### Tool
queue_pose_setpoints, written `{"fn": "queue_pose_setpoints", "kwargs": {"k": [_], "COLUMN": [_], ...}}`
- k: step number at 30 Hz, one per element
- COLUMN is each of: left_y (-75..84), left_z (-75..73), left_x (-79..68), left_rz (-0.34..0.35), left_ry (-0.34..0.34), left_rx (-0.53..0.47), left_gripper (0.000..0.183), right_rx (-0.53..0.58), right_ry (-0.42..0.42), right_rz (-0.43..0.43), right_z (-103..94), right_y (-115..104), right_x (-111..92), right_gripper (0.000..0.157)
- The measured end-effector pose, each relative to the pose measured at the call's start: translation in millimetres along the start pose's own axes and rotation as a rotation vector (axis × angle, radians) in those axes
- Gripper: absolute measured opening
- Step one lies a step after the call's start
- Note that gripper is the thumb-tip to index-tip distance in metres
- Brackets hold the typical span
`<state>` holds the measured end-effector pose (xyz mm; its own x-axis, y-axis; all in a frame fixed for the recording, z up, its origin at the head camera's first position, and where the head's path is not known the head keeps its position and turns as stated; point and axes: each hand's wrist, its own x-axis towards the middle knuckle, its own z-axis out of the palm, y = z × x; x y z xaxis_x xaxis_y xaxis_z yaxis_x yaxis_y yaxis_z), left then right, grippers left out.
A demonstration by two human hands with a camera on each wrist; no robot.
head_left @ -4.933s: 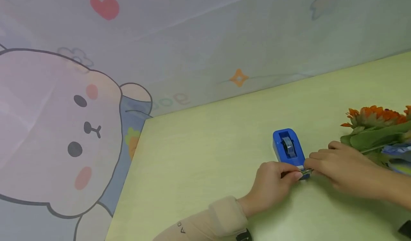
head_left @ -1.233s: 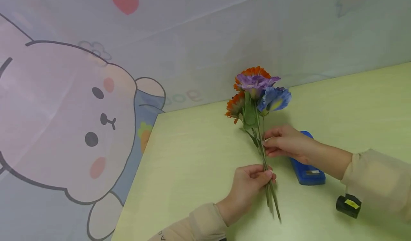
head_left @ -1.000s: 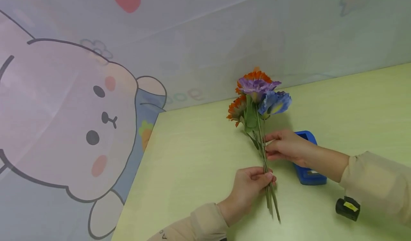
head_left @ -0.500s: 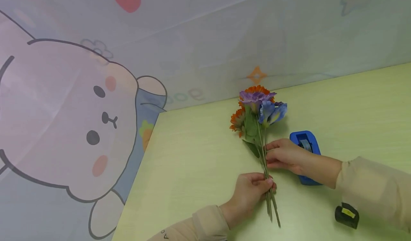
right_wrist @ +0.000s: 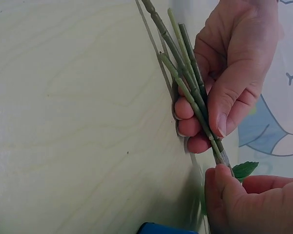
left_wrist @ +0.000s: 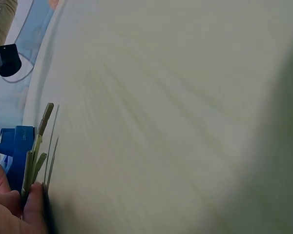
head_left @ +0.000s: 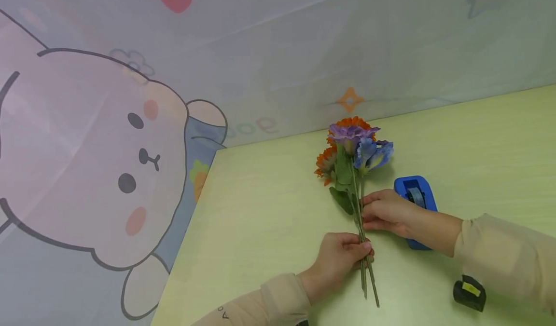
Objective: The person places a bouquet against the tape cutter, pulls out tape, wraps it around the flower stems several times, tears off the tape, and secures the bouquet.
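A bunch of artificial flowers, with orange, purple and blue heads and green leaves, points toward the back of the table. My left hand grips its gathered stems low down, thumb on top and fingertips underneath, the cut ends sticking out past it. Higher up, my right hand pinches the stems between thumb and fingers. A shiny strip like clear tape shows on the stems between the two hands. Partly behind my right forearm stands a blue tape dispenser with a roll in it.
The pale yellow-green table ends at a printed cloth backdrop with a cartoon animal. A black wrist camera hangs beneath my right sleeve.
Earlier both hands were at the tape dispenser, with the flowers lying to the right. Since then both hands have taken hold of the stems, and the flower heads have lowered toward the table.
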<state>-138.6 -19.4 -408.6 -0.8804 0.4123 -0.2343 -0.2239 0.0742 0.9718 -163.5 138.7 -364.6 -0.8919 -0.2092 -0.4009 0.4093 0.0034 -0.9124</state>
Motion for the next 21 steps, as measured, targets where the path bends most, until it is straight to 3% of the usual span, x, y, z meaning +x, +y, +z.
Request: {"fn": "queue_pose_setpoints", "kwargs": {"k": [8, 14, 16, 21], "left_y": [5.0, 6.6, 6.8, 9.7], "left_z": [-2.1, -4.5, -5.8, -11.2], "left_x": [0.4, -1.2, -0.9, 1.1], "left_rz": [0.014, 0.082, 0.148, 0.349], "left_ry": [-0.025, -0.046, -0.068, -0.101], "left_rx": [0.059, 0.128, 0.24, 0.645], "left_gripper": [0.014, 0.015, 0.012, 0.017], "right_rx": [0.024, 0.028, 0.02, 0.005], "right_ry": [0.011, 0.006, 0.007, 0.004], "right_rz": [0.02, 0.026, 0.031, 0.033], "right_z": [0.8, -1.4, -2.0, -2.4], "right_y": [-2, -2, -1, -1], "right_x": [-1, 1, 1, 1], "right_gripper": [0.059, 0.06, 0.06, 0.059]}}
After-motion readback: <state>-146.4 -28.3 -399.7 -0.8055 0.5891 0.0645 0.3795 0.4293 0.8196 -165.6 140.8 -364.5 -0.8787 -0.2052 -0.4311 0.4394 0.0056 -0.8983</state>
